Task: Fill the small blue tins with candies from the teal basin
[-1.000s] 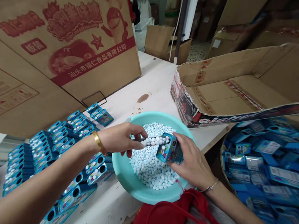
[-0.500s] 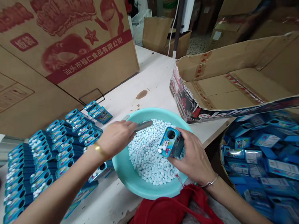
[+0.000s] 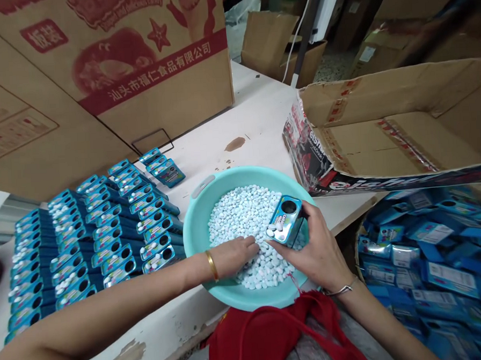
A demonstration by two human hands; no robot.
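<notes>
A turquoise basin (image 3: 194, 214) stands on the table, partly filled with small pale-blue candies (image 3: 242, 212). Palm down, my left hand (image 3: 236, 255) lies low over the candies with its fingers curled together; whatever is under them is hidden. My right hand (image 3: 319, 251) grips a small blue candy box (image 3: 285, 215) above the basin's right side, tilted, with a dark round hole in its top. A few white candies lie on the lower end of that top.
Rows of blue boxes (image 3: 110, 230), several with candies on top, stand at left before a large printed carton (image 3: 151, 93). An open cardboard box (image 3: 367, 141) sits at right. Below it is a container heaped with blue boxes (image 3: 434, 266).
My left hand has moved right and down into the candies; the grey strip seen at its fingers is out of sight. My right hand still holds the candy box. The view has shifted slightly.
</notes>
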